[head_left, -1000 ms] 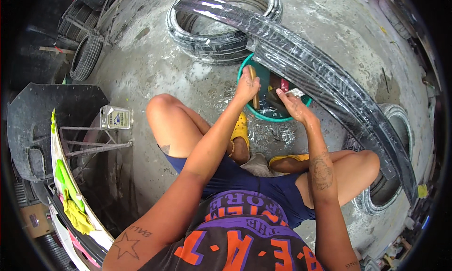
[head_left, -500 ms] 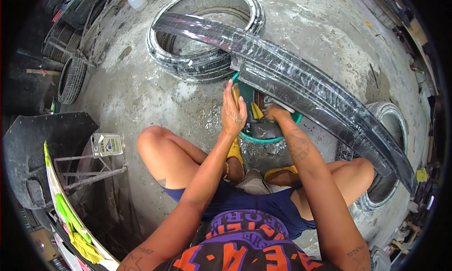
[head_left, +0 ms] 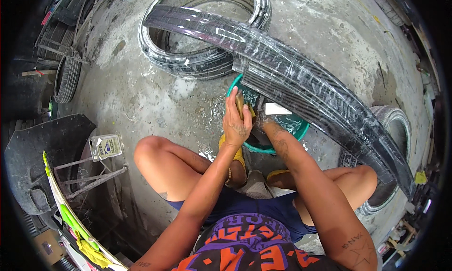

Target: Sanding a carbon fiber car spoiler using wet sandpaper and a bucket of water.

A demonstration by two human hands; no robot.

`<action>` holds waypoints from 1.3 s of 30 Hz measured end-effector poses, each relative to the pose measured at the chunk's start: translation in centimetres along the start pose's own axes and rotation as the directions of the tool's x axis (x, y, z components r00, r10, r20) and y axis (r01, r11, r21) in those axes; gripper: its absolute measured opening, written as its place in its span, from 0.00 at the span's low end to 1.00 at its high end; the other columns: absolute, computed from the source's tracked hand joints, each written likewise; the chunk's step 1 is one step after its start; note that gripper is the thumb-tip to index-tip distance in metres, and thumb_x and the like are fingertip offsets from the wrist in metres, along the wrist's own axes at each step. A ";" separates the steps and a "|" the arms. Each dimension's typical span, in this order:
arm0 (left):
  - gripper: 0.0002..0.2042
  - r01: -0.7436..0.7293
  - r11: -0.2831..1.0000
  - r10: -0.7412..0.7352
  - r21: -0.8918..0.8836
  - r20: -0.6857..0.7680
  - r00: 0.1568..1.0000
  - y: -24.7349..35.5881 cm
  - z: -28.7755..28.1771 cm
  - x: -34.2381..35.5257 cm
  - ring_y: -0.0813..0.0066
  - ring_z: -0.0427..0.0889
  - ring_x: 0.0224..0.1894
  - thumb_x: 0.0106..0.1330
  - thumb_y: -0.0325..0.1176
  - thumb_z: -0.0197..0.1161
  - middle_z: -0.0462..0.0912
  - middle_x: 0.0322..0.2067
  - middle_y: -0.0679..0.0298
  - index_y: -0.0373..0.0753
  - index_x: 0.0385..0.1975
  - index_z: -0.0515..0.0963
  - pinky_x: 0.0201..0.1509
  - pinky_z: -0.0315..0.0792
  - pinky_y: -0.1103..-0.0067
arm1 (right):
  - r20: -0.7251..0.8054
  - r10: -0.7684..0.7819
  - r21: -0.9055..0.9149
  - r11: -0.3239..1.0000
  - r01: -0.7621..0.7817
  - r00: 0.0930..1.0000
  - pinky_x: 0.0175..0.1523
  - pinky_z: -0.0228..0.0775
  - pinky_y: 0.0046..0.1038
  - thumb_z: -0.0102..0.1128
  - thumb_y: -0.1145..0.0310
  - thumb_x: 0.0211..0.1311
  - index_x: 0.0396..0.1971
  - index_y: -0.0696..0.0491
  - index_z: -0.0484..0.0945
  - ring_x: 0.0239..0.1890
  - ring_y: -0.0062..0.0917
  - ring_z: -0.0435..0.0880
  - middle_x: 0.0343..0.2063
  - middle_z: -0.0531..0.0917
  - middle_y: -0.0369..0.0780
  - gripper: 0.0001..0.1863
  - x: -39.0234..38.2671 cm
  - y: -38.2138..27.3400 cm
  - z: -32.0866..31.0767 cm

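A green basin (head_left: 229, 91) of water sits on the floor between my feet, partly covered by a long black carbon-fibre panel (head_left: 301, 64). My left hand (head_left: 237, 122) is at the basin's left side, its fingers closed round a tan block (head_left: 240, 104). Against that block is a small yellow piece (head_left: 250, 112), which may be a folded sheet. My right hand (head_left: 267, 126) reaches down into the water, its fingers hidden below the surface. Just beyond it a white block (head_left: 278, 109) lies in the basin.
The panel rests across a large tyre (head_left: 160, 66) at the far left and another tyre (head_left: 393, 125) at the right. A metal stand (head_left: 92, 179) with a rectangular can (head_left: 106, 147) and a dark curved panel (head_left: 44, 144) are at my left. Wet patches cover the concrete floor.
My right hand has moved left and lower in the basin. The yellow piece is now beside the tan block in my left hand. The white block shows more fully.
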State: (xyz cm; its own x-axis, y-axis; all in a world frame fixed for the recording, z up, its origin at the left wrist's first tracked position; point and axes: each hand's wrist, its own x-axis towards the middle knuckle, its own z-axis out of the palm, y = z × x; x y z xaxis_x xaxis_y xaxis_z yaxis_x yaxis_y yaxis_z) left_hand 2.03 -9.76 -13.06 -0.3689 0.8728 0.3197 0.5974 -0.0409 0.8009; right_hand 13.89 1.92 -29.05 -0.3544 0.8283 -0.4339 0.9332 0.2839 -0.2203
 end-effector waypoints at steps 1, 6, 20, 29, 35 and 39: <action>0.29 0.057 0.998 -0.056 -0.037 0.021 0.998 0.0 0.0 0.0 0.40 0.77 0.63 0.71 0.26 0.55 0.74 0.63 0.43 0.34 0.73 0.61 0.65 0.73 0.63 | 0.015 -0.009 -0.002 1.000 0.009 1.000 0.84 0.36 0.45 0.48 0.44 0.72 0.79 0.45 0.59 0.82 0.43 0.48 0.80 0.54 0.45 0.39 -0.1 -0.1 -0.2; 0.29 0.062 0.998 -0.061 -0.034 0.012 0.998 -0.1 0.0 -0.1 0.41 0.78 0.62 0.71 0.26 0.54 0.75 0.63 0.43 0.34 0.73 0.61 0.65 0.73 0.63 | 0.124 -0.081 -0.008 0.997 0.083 0.989 0.84 0.36 0.45 0.48 0.45 0.72 0.79 0.45 0.60 0.82 0.43 0.48 0.80 0.54 0.45 0.39 -1.2 -0.2 -1.2; 0.29 -0.051 0.999 0.051 -0.014 0.005 0.999 -0.5 0.0 -0.4 0.38 0.79 0.57 0.72 0.28 0.54 0.74 0.60 0.45 0.39 0.74 0.59 0.57 0.76 0.58 | 0.306 -0.437 0.291 0.889 0.354 0.846 0.58 0.77 0.39 0.64 0.71 0.58 0.65 0.51 0.77 0.56 0.42 0.85 0.54 0.86 0.49 0.31 -10.0 3.1 -9.6; 0.29 -0.067 0.998 0.067 -0.005 0.015 0.998 -0.6 0.0 -0.5 0.35 0.77 0.58 0.71 0.28 0.55 0.73 0.61 0.43 0.39 0.73 0.59 0.58 0.75 0.57 | -0.006 -0.494 0.468 0.767 0.439 0.869 0.48 0.76 0.36 0.67 0.73 0.56 0.55 0.54 0.79 0.39 0.33 0.84 0.34 0.84 0.43 0.24 -13.2 5.2 -14.1; 0.30 -0.090 0.996 0.090 0.014 0.010 0.996 -0.8 0.0 -0.4 0.34 0.77 0.57 0.71 0.27 0.55 0.73 0.60 0.43 0.39 0.73 0.59 0.56 0.76 0.56 | -0.022 -0.437 0.690 0.644 0.329 0.899 0.50 0.76 0.32 0.66 0.73 0.63 0.56 0.57 0.77 0.41 0.25 0.84 0.37 0.87 0.40 0.21 -14.5 5.3 -17.3; 0.30 -0.094 0.996 0.094 0.006 0.007 0.996 -0.9 0.1 -0.4 0.35 0.78 0.56 0.71 0.28 0.55 0.73 0.59 0.43 0.40 0.73 0.59 0.55 0.76 0.56 | 0.058 -0.309 0.772 0.616 0.154 0.949 0.49 0.76 0.29 0.66 0.70 0.67 0.60 0.56 0.74 0.45 0.21 0.83 0.44 0.88 0.36 0.23 -15.5 5.5 -19.0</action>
State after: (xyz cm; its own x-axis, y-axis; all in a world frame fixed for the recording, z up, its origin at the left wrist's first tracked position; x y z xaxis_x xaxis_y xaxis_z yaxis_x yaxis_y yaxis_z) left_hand 1.73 -10.00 -13.94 -0.3062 0.8686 0.3895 0.6338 -0.1192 0.7642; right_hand 25.65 -0.20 -6.95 -0.6282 0.6709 -0.3942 0.4750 -0.0706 -0.8772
